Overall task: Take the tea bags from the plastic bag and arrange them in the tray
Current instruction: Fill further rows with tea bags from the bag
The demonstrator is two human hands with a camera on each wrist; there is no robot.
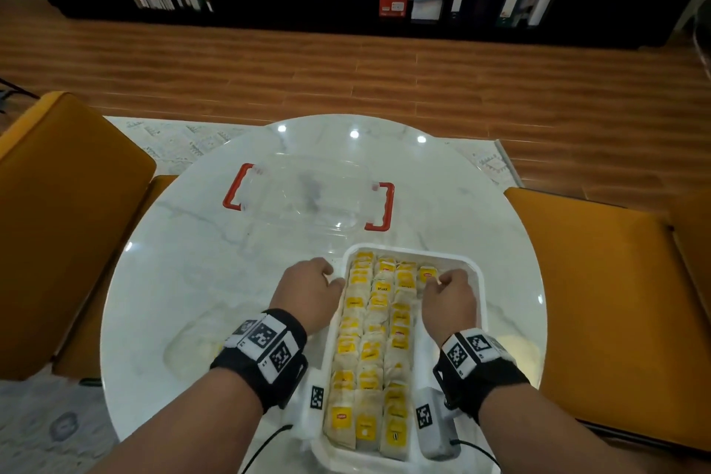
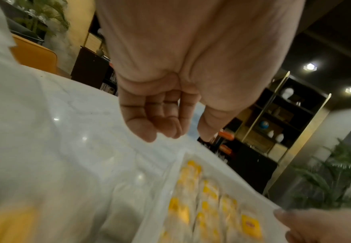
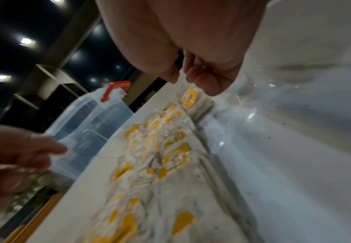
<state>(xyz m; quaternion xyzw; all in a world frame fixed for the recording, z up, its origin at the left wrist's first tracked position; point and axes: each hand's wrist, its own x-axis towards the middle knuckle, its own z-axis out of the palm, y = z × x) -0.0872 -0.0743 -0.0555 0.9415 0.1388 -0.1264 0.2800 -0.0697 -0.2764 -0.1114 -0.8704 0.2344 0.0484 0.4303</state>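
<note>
Item: tea bags (image 1: 379, 323), tray (image 1: 480, 283) nearly full, at 6 o'clock on bench (image 1: 192, 262).
R hand (image 1: 448, 300) fingertips pinch a bag at tray's 1 o'clock, prob. seating the last row; L hand (image 1: 307, 287) loosely curled, holds nothing, by tray's 10 o'clock rim. Plastic bag not seen.

Showing white marble with faint grey veining: table (image 1: 215, 281). Wearing yellow labels on pale off-white paper: tea bags (image 1: 369, 339), lying in a white tray (image 1: 479, 281). Standing clear with red handles near the table's far edge: box (image 1: 307, 200). Carrying black-and-white square codes on black: wrist bands (image 1: 265, 350). Flanking the table in mustard yellow: chairs (image 1: 57, 204).
</note>
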